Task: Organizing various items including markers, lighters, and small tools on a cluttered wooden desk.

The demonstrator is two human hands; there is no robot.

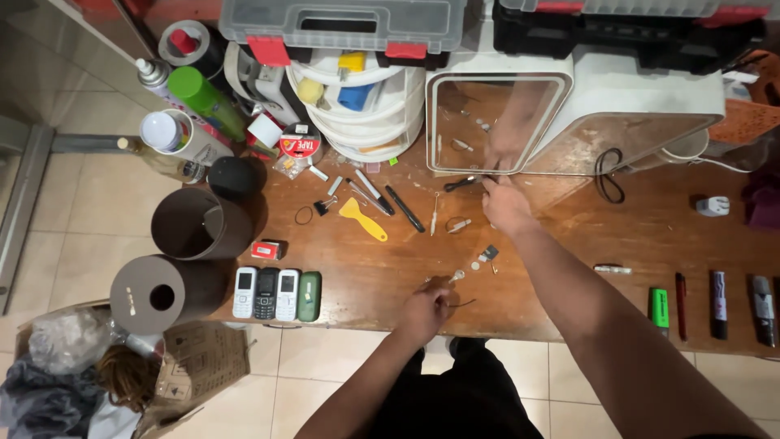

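1. Head view: the right hand (505, 203) reaches far up the table (650, 244) and closes its fingers on a dark tool (461, 184), just before the mirror (496, 122).
2. The left hand (424, 311) is near the table edge, fingers pressed together on a small part; what it pinches I cannot tell.
3. It seems good to keep the left hand still and move the tool slowly.
4. The tool lies at 10 o'clock from the right hand, touching it; small parts (485, 256) lie at 1 o'clock from the left hand.
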